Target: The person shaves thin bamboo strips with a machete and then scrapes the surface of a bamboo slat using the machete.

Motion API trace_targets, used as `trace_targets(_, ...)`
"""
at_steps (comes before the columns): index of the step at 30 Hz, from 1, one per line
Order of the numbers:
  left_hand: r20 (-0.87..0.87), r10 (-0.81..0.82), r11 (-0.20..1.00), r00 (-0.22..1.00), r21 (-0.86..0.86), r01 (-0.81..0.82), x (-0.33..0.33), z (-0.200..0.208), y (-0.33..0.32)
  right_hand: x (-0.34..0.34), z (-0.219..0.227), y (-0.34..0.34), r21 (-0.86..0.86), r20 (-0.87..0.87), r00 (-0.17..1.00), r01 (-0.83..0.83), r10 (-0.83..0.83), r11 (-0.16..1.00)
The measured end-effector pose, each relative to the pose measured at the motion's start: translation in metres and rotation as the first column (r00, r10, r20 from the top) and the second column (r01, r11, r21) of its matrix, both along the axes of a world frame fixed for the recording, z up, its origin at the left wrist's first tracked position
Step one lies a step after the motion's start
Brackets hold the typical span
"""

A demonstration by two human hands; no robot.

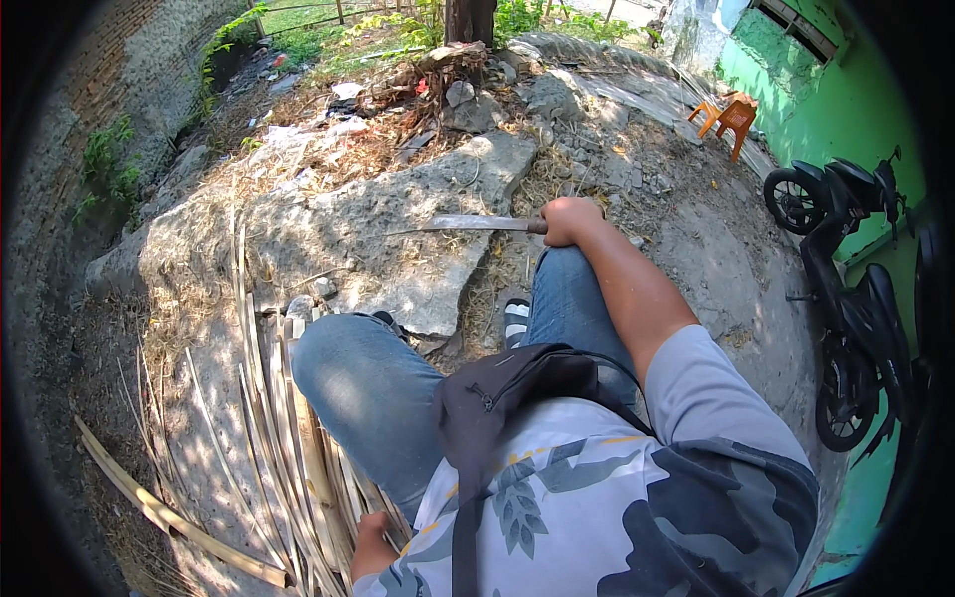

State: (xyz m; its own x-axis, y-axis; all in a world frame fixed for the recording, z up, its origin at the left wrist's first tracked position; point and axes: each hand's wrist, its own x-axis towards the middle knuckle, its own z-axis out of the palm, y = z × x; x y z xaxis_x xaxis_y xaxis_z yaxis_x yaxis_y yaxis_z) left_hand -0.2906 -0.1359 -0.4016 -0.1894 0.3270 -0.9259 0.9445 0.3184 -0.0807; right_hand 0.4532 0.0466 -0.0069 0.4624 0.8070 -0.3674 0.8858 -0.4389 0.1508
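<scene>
My right hand point(572, 220) is closed round the dark handle of a machete point(477, 224), above my right knee. Its long grey blade points left over a broken concrete slab point(368, 214). Low on my left side, my left hand point(372, 542) is down at a bundle of split bamboo strips point(318, 468), touching or very close to them. Its fingers are mostly hidden, so their grip cannot be made out. The pale strips lie lengthwise on the ground beside my left leg.
A thicker bamboo piece point(189, 542) lies farther left. Ahead stand a tree trunk point(469, 20) and rubble with dry litter. On the right are an orange plastic chair point(736, 121), parked motorbikes point(846, 298) and a green wall point(796, 99). A brick wall point(109, 60) runs along the left.
</scene>
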Motion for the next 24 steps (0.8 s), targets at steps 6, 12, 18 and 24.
trace_targets(6,0.025,0.252,0.96,0.967,0.124,-0.253,0.022,0.016,-0.017,0.001,0.001,-0.003,0.008,0.008,1.0,0.011,-0.011,1.0)
trace_targets(12,0.092,0.289,0.91,0.953,0.283,-0.304,0.037,0.034,-0.034,0.003,-0.002,0.0,0.002,0.009,1.0,0.001,-0.001,1.0)
trace_targets(18,0.145,0.255,0.884,0.956,0.366,-0.291,0.048,0.04,-0.032,-0.002,0.003,-0.001,-0.024,-0.051,0.998,0.025,-0.026,0.999)
trace_targets(24,0.193,0.232,0.802,0.953,0.516,-0.3,0.058,0.063,-0.02,0.004,0.003,-0.006,0.009,-0.044,0.999,-0.026,0.026,1.0)
